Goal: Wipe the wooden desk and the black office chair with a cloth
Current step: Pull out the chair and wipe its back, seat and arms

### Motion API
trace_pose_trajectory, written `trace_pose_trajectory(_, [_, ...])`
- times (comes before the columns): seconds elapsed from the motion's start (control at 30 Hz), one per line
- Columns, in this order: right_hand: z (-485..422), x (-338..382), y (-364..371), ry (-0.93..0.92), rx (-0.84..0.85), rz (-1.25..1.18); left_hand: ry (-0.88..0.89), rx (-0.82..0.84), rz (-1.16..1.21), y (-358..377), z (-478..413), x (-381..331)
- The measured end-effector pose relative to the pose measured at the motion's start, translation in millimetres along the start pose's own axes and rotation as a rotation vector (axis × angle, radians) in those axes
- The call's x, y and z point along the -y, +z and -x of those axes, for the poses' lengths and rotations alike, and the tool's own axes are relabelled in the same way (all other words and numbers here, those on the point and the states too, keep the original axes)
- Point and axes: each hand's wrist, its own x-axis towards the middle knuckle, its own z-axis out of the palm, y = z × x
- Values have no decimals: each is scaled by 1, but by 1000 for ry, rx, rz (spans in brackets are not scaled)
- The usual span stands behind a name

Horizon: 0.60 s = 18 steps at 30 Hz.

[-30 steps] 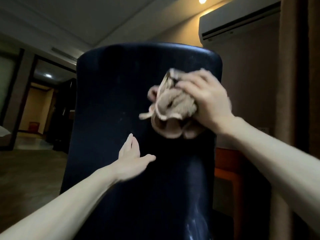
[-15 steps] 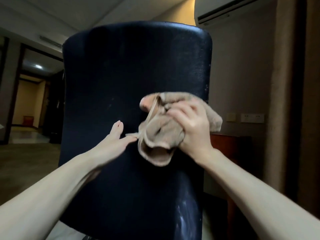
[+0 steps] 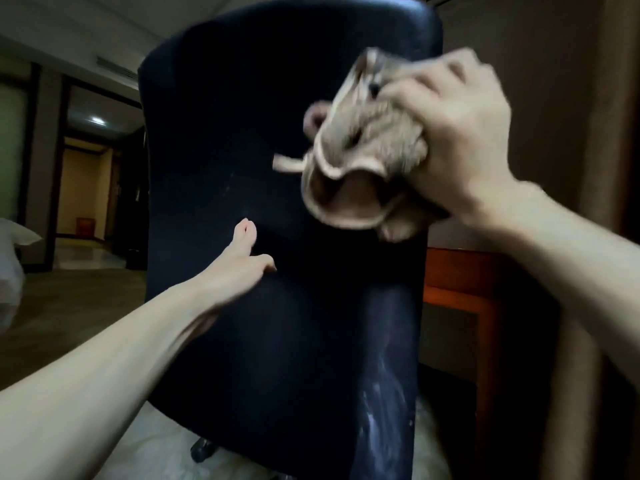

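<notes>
The tall back of the black office chair (image 3: 242, 133) fills the middle of the view. My right hand (image 3: 457, 140) grips a bunched beige cloth (image 3: 360, 168) and presses it against the upper right part of the chair back. My left hand (image 3: 239, 268) lies flat with straight fingers on the chair back, lower and to the left of the cloth. A corner of the wooden desk (image 3: 457, 282) shows orange-brown behind the chair's right edge.
A chair caster (image 3: 202, 450) stands on the pale floor below. White scuff marks (image 3: 377, 410) run down the chair's lower right side. A curtain (image 3: 616, 168) hangs at the right. A dim hallway (image 3: 83, 188) opens at the left, with white bedding (image 3: 14, 258) at the edge.
My right hand has moved the cloth up and to the right across the chair back, after a downward stroke half a second earlier. My left hand stays flat on the chair.
</notes>
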Motion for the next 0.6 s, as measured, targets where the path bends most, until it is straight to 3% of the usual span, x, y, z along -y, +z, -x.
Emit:
trace_pose_trajectory(0.17, [-11,-1,18,68,160,-70,-16,-233,-52,-11,3,12])
trace_pose_trajectory(0.27, [26,39,27,124,81,-209,-103,-339,176,-14,9,26])
trace_pose_trajectory(0.43, [76,97,28,15,43,-277,-218,-256,302,-22,28,47])
trace_pose_trajectory(0.6, [118,131,12,-191,219,-382,-208,-211,301,-20,39,41])
